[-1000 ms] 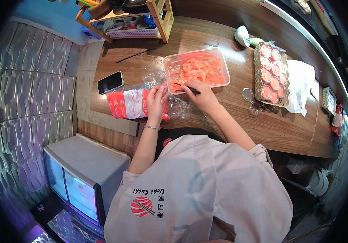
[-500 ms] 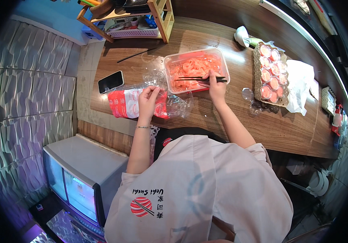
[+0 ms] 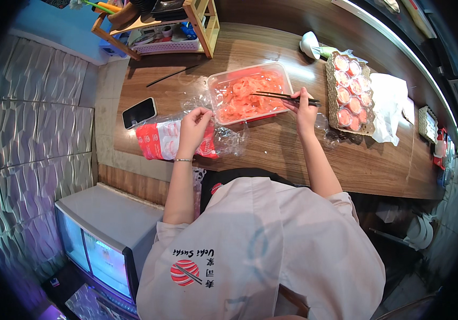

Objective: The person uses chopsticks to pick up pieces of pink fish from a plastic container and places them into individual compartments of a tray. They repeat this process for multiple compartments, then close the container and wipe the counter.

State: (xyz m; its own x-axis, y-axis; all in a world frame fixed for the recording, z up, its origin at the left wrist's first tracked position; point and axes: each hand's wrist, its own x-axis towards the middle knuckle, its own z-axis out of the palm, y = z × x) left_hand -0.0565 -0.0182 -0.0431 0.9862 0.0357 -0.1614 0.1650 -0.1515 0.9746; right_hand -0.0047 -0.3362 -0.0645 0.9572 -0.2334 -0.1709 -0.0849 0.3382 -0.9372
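My right hand is closed round a pair of black chopsticks. Their tips reach over the right part of a clear plastic tub, and the hand sits just past its right rim. Pink, thin-sliced pickled ginger fills much of the tub. To the left of the tub, my left hand has its fingers pinched together; what they hold, if anything, I cannot make out. Beneath that hand lies a red and white plastic packet, with crumpled clear plastic beside it.
A cardboard egg tray holding several small clear cups of pink ginger stands at the right, beside a white plastic bag. At the left lie a phone and a dark stick. A wooden rack stands at the back.
My right hand has moved right with the chopsticks, from over the tub to beyond its right rim. My left hand stays by the packet. The whole view has shifted slightly.
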